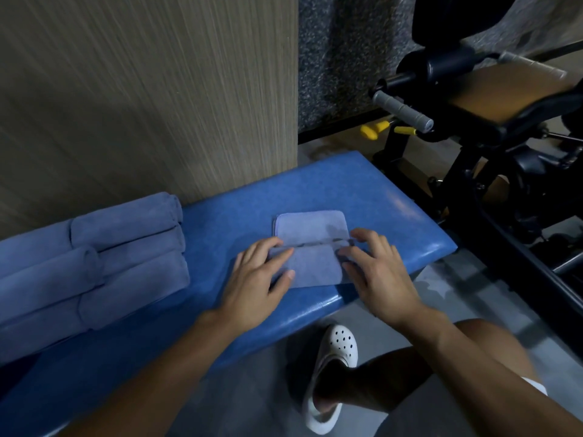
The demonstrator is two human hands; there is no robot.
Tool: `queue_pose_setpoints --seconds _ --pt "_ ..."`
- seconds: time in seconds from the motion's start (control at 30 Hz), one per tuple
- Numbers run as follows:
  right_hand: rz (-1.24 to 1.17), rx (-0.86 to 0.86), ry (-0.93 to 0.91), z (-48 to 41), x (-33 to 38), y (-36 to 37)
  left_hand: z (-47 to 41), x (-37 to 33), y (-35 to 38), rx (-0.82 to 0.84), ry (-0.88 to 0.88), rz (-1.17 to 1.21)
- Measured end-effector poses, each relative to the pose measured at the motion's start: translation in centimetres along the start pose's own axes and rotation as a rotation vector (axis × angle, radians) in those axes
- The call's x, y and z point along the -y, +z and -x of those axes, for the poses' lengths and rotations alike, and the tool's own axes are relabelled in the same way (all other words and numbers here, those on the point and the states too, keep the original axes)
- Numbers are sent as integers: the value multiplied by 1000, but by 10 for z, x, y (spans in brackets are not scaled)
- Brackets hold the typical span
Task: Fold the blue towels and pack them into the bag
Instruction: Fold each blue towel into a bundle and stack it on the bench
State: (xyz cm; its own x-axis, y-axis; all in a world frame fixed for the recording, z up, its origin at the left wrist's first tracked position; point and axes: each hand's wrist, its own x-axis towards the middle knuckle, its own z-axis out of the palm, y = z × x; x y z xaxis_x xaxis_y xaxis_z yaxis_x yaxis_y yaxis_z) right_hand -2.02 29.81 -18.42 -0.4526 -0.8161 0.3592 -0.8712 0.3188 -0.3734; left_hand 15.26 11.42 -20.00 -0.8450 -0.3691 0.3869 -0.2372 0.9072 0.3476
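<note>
Blue towel (pixel 310 228), partly folded, lying flat toward the right end of the blue padded bench (pixel 394 197). Two flaps meet in a seam that runs left to right across its middle. The left hand (pixel 258 279) covers the left end of that seam, fingers nearly straight and pressing the cloth, thumb set apart on the near flap. The right hand (pixel 375 269) covers the right end, fingers spread and lightly arched, tips pressing down on the towel's right edge. Neither hand is seen curled round the fabric. The far flap lies bare beyond both sets of fingertips, away from the person, and the near flap lies between the hands. The two hands are about equally near the seam, so the next fold would probably turn about this left-to-right line, with one half carried over the other by both hands together. To the left on the same bench, well apart from the working towel, several rolled towels (pixel 126 247) are stacked side by side against the wood-grain wall panel (pixel 142 89). No bag appears in view, so nothing can be said of its contents; packing seems not yet begun. Behind the bench's right end stands a black exercise machine (pixel 473 99).
</note>
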Motion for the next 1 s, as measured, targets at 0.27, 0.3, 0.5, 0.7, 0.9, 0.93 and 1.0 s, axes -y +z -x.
queue_pose_setpoints --seconds 0.27,0.3,0.5,0.7,0.9,0.93,1.0 --pt "111 215 -1 3 -6 -4 0 15 -9 221 48 16" --pt "99 210 10 2 -6 -3 0 15 -10 205 10 79" --pt "-144 143 164 -1 0 -2 1 7 -12 61 -274 447" --pt "-298 134 355 -3 0 6 -2 5 2 -39 -458 464" --pt "-271 70 487 -18 8 11 -12 3 7 -85 -517 451" --pt "-269 70 513 -20 9 12 -14 3 6 -84 -499 453" --pt "-272 83 555 -24 11 12 -17 4 4 -62 -474 450"
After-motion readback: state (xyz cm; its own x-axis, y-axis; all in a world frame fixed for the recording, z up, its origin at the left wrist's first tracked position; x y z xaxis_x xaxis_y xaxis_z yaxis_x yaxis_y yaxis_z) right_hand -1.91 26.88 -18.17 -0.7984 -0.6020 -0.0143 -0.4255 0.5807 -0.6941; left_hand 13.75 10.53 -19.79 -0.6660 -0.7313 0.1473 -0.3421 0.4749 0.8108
